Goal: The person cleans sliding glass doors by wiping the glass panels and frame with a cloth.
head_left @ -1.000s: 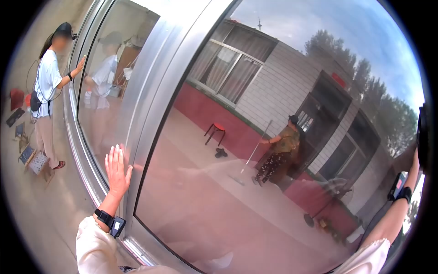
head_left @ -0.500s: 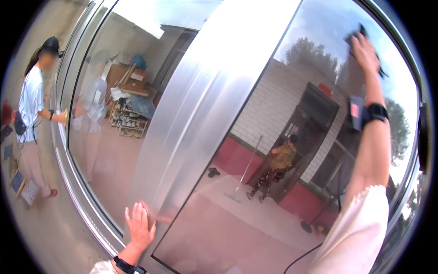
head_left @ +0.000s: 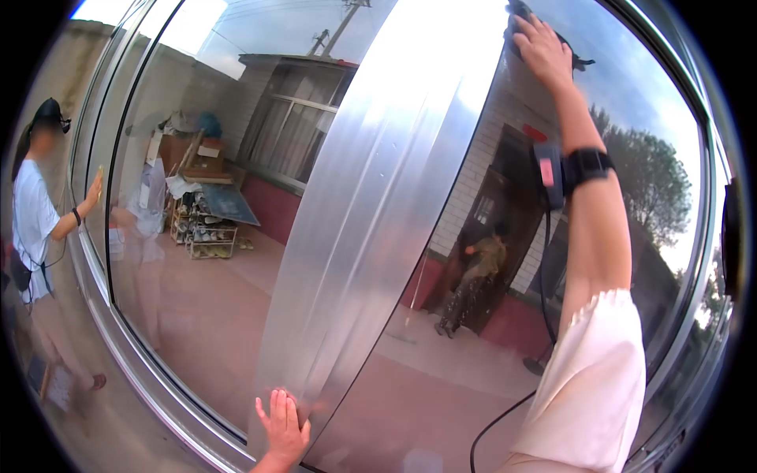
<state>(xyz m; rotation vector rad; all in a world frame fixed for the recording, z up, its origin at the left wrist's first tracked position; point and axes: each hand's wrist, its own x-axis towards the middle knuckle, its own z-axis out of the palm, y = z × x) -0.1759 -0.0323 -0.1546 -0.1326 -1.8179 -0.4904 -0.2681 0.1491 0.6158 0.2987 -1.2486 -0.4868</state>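
Observation:
My left hand [head_left: 284,427] lies flat on the lower part of the wide silver metal frame [head_left: 347,260], its fingers stretched upward and nothing in it. High on the right-hand glass pane [head_left: 441,394], my right hand [head_left: 544,49] presses a dark cloth [head_left: 522,13] against the glass. The cloth pokes out above and to the right of its fingers. A black strap with a small device [head_left: 550,175] is on my right wrist, and a black cable hangs from the device.
At the far left another person [head_left: 35,213] in a white shirt and black cap touches the glass. Reflections show a shoe rack [head_left: 211,236], a brick house and a person by a doorway. A silver rail [head_left: 150,370] edges the window's lower left.
My right hand has come up from the right edge with the dark cloth and moved left across the upper glass. The camera view has shifted; my left hand stays on the metal frame.

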